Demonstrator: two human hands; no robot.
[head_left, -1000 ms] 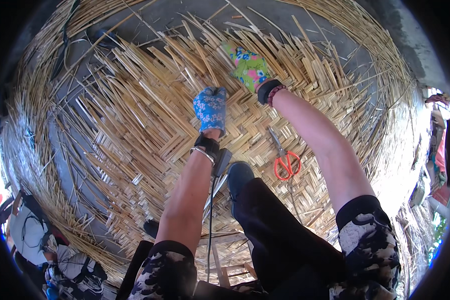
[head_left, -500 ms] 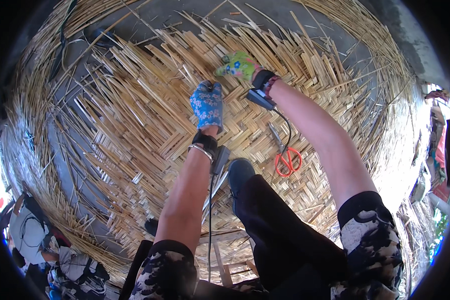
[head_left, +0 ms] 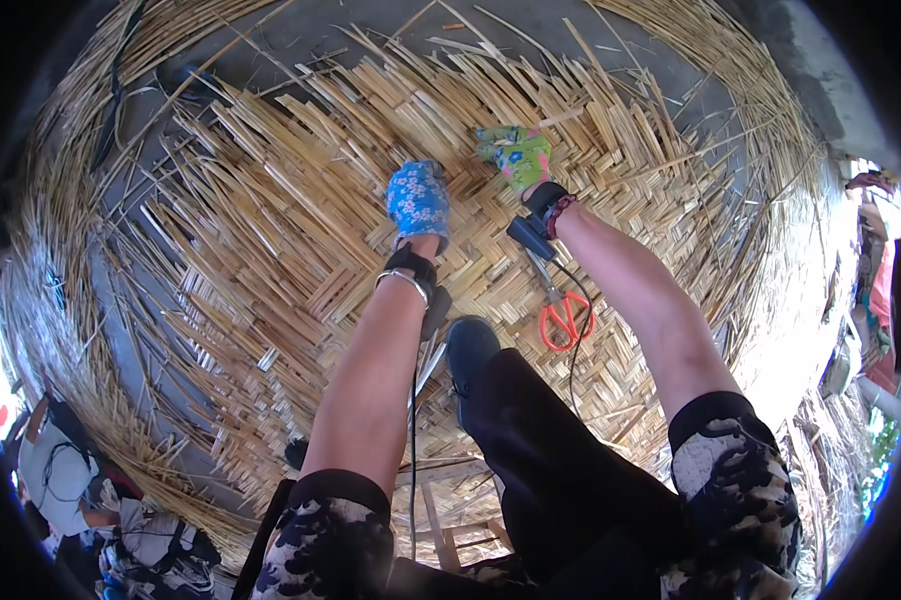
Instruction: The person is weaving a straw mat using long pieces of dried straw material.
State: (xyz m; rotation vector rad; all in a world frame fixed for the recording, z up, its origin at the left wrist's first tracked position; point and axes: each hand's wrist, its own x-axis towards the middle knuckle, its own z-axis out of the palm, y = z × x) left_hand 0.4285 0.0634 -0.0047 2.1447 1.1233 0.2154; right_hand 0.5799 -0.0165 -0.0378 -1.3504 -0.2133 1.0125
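Observation:
A large mat (head_left: 340,270) of flat, straw-coloured reed strips lies beneath my hands, woven in a herringbone pattern with loose strip ends along its far side. My left hand (head_left: 417,203), in a blue floral glove, is closed with its knuckles up on the weave; what its fingers grip is hidden under it. To its right, my right hand (head_left: 516,158), in a green floral glove, has its fingers curled on a reed strip (head_left: 562,117) whose end sticks out to the right. Scissors (head_left: 567,322) with orange-red handles lie on the mat below my right wrist.
My dark shoe (head_left: 472,345) rests on the mat. Long loose reeds (head_left: 60,240) ring the grey floor (head_left: 270,60). A wooden stool-like frame (head_left: 440,525) stands near my leg. Another person (head_left: 145,525) is at the lower left. Black cables hang from my wrist devices.
My right hand has moved right and slightly nearer, away from my left hand, and a strip end now shows beside it. My left hand has barely shifted, its knuckles turning slightly.

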